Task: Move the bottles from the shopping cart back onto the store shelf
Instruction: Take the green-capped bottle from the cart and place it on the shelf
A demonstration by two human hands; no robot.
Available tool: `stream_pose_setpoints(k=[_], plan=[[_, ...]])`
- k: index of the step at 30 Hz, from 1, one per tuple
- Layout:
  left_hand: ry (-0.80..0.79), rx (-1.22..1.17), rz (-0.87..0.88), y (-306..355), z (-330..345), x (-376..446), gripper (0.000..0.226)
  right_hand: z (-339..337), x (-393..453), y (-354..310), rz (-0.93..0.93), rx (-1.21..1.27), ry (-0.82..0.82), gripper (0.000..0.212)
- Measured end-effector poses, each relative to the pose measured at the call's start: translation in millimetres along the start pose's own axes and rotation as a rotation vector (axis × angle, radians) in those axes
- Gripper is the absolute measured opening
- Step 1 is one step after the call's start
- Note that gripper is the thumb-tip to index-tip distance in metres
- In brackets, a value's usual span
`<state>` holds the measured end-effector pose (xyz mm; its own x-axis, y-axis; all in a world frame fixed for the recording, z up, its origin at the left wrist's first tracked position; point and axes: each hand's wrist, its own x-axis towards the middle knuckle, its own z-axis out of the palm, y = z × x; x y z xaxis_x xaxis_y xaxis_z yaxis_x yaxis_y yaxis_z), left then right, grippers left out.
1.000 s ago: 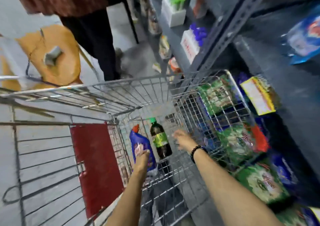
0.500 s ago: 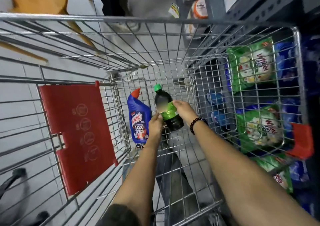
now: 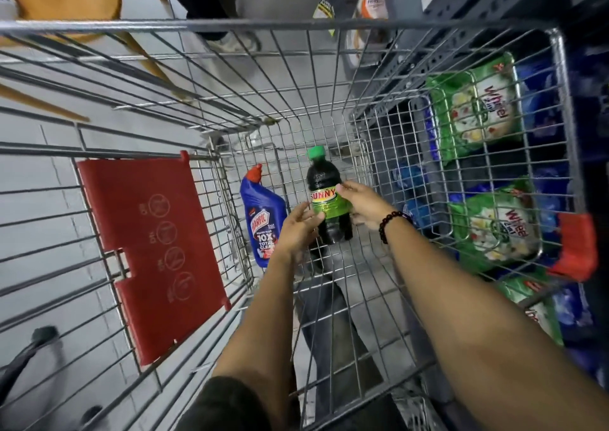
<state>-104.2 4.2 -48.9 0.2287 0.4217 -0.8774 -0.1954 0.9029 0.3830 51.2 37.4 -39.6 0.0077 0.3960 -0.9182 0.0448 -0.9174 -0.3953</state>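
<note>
Hands (image 3: 329, 219) clasping dark soda bottle (image 3: 326, 196) in cart (image 3: 296, 25), blue cleaner bottle (image 3: 263, 219) beside.

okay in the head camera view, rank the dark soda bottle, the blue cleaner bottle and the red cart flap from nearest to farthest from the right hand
1. Dark soda bottle: touched by the right hand.
2. Blue cleaner bottle: left of the soda, beyond the left hand.
3. Red cart flap: far left.
</note>
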Motion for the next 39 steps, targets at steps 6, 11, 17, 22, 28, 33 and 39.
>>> stream_pose_setpoints(k=[6,11,17,22,28,33,39], plan=[[-0.209,0.100,0.108,45,9,-48,0.033,-14,-73,-19,-0.119,0.252,-0.058,0.019],[-0.434,0.365,0.221,95,42,-107,0.035,-31,-164,-27,-0.312,0.444,-0.011,0.011],[-0.796,0.805,0.422,140,119,-214,0.059,-63,-301,-20,-0.631,0.580,0.106,0.009],[-1.069,0.987,0.617,153,185,-312,0.048,-83,-425,-9,-0.922,0.573,0.183,0.019],[-1.262,1.131,0.900,152,245,-410,0.059,-93,-549,11,-1.210,0.332,0.334,0.076],[-1.391,1.191,1.008,136,280,-455,0.060,-108,-601,33,-1.364,0.282,0.334,0.058],[-1.441,1.248,0.955,111,323,-444,0.065,-144,-604,64,-1.321,0.291,0.376,0.059]])
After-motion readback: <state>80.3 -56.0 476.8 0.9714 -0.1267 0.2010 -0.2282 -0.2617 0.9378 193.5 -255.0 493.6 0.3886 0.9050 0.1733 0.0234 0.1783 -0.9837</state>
